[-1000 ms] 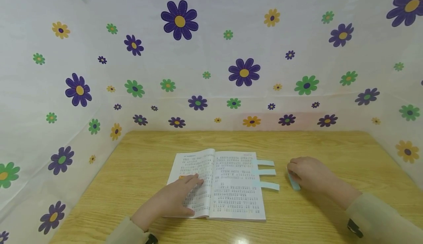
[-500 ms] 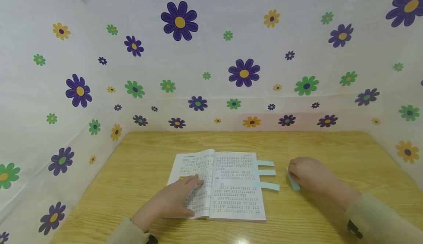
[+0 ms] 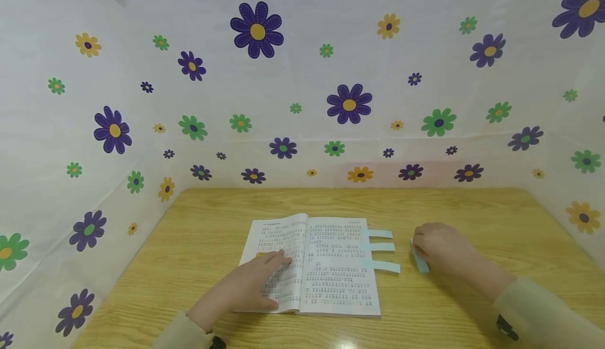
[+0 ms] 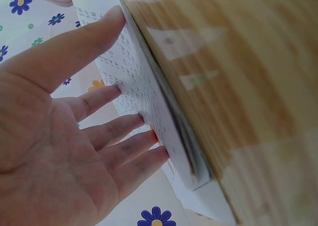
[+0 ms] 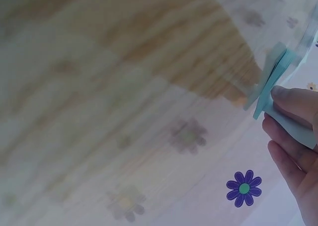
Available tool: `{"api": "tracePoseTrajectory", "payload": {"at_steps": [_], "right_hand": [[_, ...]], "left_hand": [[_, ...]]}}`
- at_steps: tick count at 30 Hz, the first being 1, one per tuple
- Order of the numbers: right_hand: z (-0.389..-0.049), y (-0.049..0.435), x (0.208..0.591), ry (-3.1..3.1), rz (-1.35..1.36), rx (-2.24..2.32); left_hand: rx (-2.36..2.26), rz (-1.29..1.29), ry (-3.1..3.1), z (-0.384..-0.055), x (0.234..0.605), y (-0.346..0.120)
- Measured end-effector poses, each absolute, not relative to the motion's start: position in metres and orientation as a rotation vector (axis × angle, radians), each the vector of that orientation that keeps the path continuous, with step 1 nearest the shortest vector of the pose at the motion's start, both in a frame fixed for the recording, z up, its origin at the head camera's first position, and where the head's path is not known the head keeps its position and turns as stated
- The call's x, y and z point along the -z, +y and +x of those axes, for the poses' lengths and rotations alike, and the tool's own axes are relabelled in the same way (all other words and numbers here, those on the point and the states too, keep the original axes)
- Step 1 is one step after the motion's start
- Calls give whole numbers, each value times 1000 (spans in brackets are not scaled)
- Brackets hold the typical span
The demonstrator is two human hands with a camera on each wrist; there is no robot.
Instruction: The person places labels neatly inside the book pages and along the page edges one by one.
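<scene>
An open book [image 3: 337, 286] lies on the table, its printed pages facing up. My left hand [image 3: 252, 281] rests on the left page with fingers spread and straight; in the left wrist view the fingertips touch the paper. Three pale blue sticky strips [image 3: 384, 266] jut out past the right page's edge. To the right of the book, my right hand [image 3: 441, 246] is at a small pad of blue sticky notes [image 3: 420, 258]. In the right wrist view, the thumb and fingers pinch a pale strip [image 5: 293, 126] beside the pad's edge. The fingers partly cover the pad.
A wood-grain table [image 3: 212, 202] carries everything. White cloth with printed flowers [image 3: 302, 76] hangs behind it and along both sides. Some bare tabletop lies between the book and the sticky notes.
The right hand has shifted very slightly to the right, and a bit more of the blue pad shows beside its fingers. The left hand and book stay still.
</scene>
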State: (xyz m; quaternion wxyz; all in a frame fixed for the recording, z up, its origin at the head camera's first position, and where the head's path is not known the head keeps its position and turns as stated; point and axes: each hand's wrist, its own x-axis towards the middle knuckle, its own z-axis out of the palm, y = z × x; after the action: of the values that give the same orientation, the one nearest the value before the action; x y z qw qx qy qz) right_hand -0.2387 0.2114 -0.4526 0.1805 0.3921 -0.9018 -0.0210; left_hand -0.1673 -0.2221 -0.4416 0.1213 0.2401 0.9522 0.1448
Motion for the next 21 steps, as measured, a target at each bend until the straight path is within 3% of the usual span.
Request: {"api": "tracePoseTrajectory", "payload": {"at_steps": [21], "right_hand": [[-237,213,448,-2526,1039,147]], "left_hand": [[-409,718,2791,-167,441,-221]]}}
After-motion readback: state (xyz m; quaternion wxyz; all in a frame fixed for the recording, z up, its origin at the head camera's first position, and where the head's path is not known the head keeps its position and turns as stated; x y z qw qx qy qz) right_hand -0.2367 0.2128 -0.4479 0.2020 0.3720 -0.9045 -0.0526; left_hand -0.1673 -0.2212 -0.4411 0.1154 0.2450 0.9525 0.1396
